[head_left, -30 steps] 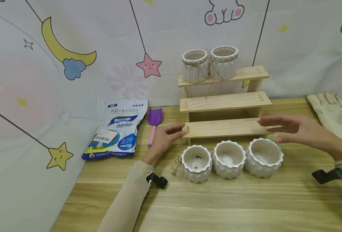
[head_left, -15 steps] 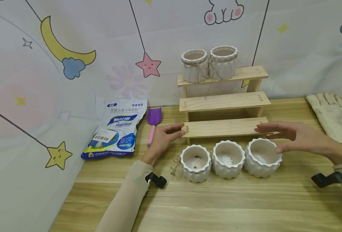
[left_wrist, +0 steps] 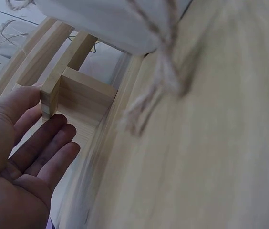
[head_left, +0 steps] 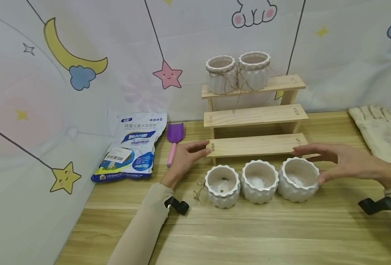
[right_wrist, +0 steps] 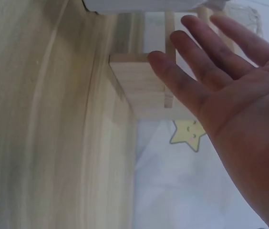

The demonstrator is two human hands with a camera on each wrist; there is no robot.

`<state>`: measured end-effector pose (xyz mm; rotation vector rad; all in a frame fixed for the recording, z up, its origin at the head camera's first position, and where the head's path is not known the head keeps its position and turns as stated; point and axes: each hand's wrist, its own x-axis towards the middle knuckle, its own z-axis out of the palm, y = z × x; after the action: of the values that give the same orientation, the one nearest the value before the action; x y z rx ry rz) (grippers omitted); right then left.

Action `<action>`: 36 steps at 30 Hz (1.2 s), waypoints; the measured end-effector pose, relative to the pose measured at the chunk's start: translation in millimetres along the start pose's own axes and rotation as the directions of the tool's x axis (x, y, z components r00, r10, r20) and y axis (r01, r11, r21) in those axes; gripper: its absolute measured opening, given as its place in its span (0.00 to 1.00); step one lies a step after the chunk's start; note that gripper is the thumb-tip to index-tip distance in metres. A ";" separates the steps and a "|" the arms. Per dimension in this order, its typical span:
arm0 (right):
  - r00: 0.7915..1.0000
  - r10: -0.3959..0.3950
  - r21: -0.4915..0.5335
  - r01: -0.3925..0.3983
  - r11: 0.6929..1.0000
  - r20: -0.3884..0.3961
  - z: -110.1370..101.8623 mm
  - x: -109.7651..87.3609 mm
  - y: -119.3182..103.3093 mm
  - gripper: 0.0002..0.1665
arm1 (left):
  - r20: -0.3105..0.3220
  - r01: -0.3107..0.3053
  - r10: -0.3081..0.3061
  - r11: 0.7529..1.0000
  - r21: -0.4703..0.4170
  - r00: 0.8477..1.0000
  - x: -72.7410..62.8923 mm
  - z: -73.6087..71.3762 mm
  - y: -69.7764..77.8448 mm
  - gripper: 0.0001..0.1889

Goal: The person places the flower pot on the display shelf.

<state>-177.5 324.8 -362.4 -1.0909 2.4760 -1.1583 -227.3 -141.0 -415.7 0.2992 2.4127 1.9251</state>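
A three-tier wooden plant stand [head_left: 256, 145] stands against the back wall. My left hand [head_left: 187, 158] pinches the left end of its lowest board; the left wrist view shows thumb and fingers on either side of that board end [left_wrist: 51, 95]. In front of the stand, three white scalloped flowerpots sit in a row: left [head_left: 222, 187], middle [head_left: 259, 182] and right [head_left: 299, 180]. My right hand [head_left: 344, 162] is at the right pot, thumb by its right side and fingers stretched behind its rim. The right wrist view shows those fingers [right_wrist: 215, 62] spread and nearly straight.
Two white pots with twine, one left [head_left: 221, 75] and one right [head_left: 254, 71], stand on the top tier. A fertilizer bag [head_left: 132, 143] and a purple toy shovel [head_left: 175, 134] lie left. A pale work glove [head_left: 379, 134] lies at the right.
My right hand has moved left and slightly down, from over the stand's right end to the right flowerpot's side. My left hand stays at the lowest board's end.
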 end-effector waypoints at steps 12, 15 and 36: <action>1.000 0.000 -0.021 0.001 1.000 0.021 4.4 0.7 3.4 0.57 | 0.001 0.014 -0.014 1.000 -0.002 1.000 -0.8 -0.9 -0.3 0.20; 0.999 -0.009 -0.005 0.009 1.000 0.038 5.3 -0.8 3.4 0.58 | -0.002 0.012 -0.012 1.000 0.002 1.000 -0.8 -0.7 -0.2 0.20; 0.996 -0.059 0.036 0.057 0.998 0.071 7.2 -0.7 1.6 0.57 | 0.001 0.008 -0.008 1.000 0.010 1.000 0.5 0.1 0.5 0.20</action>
<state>-174.6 321.8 -368.5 -1.1811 2.3765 -1.1517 -227.8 -140.7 -415.2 0.2909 2.4194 1.9100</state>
